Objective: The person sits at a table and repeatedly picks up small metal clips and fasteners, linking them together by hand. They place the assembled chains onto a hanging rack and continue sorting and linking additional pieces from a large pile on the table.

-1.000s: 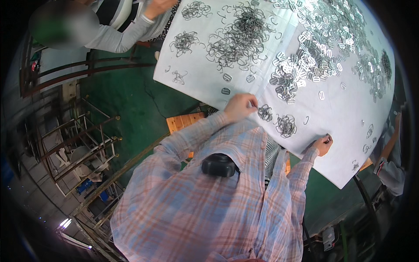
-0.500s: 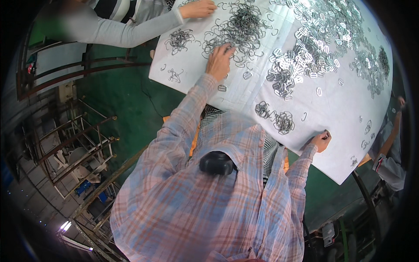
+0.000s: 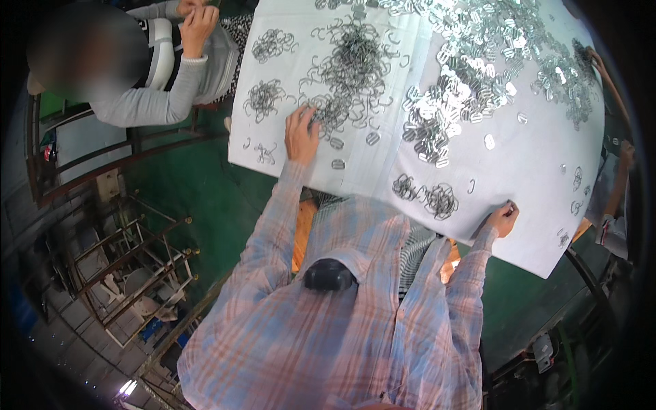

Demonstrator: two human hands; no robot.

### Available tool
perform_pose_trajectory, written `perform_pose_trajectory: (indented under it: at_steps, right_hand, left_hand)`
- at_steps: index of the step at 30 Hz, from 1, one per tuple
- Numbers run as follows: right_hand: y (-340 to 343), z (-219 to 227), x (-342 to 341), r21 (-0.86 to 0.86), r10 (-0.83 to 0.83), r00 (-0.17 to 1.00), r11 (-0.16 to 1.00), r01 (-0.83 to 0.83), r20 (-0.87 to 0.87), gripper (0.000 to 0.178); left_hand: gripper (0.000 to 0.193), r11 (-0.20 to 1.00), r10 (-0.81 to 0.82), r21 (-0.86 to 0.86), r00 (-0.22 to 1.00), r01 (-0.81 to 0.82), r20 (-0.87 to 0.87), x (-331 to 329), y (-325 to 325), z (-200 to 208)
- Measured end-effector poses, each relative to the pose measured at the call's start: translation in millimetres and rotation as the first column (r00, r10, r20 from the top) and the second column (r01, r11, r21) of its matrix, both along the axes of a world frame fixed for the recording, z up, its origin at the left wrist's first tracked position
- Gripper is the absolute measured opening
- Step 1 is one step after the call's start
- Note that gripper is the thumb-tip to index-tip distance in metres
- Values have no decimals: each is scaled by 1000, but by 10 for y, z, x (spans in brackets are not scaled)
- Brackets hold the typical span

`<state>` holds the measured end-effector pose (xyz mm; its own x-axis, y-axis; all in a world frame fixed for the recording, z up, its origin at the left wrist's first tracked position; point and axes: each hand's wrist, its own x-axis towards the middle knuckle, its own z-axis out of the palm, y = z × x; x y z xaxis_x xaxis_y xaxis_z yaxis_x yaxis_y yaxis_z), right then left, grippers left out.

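My left hand [image 3: 301,135] lies on the white table with its fingers stretched out, the tips at the lower left edge of a big heap of dark wire hooks [image 3: 355,65]. Small slotted metal buckles [image 3: 337,164] lie to its right. Over the table's near right side, my right hand [image 3: 504,219] has thumb and fingers pinched together. A tiny dark thing may be between them, too small to name. Two small clusters of curved wire hooks [image 3: 439,201] sit to its left, along with a single hook [image 3: 471,186].
A large heap of shiny slotted buckles [image 3: 454,96] spreads over the table [image 3: 383,164]. Small hook piles [image 3: 266,99] lie at the left. A co-worker [image 3: 171,75] sits at the far left; another person's arm [image 3: 605,75] reaches in at right. Metal frames [image 3: 137,280] stand on the floor.
My left hand has moved left along the heap's near edge. My right hand stays pinched in nearly the same place. The co-worker's hand has drawn back from the table. The view has shifted slightly.
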<state>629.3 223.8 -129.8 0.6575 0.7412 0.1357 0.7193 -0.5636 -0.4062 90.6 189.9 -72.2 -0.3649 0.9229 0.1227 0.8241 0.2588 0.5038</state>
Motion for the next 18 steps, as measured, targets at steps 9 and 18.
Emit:
perform_pose_trajectory:
  at_steps: [9, 18]
  right_hand:
    - [52, 147, -170, -76, -107, 994, 991, 109, 27, 17]
    - [54, 156, -177, -35, -144, 989, 989, 144, -11, 14]
  left_hand:
    - [30, 997, 2, -82, 999, 1, 33, 256, -247, -54]
    - [22, 880, -259, 459, 687, -121, 679, 337, 845, 1728]
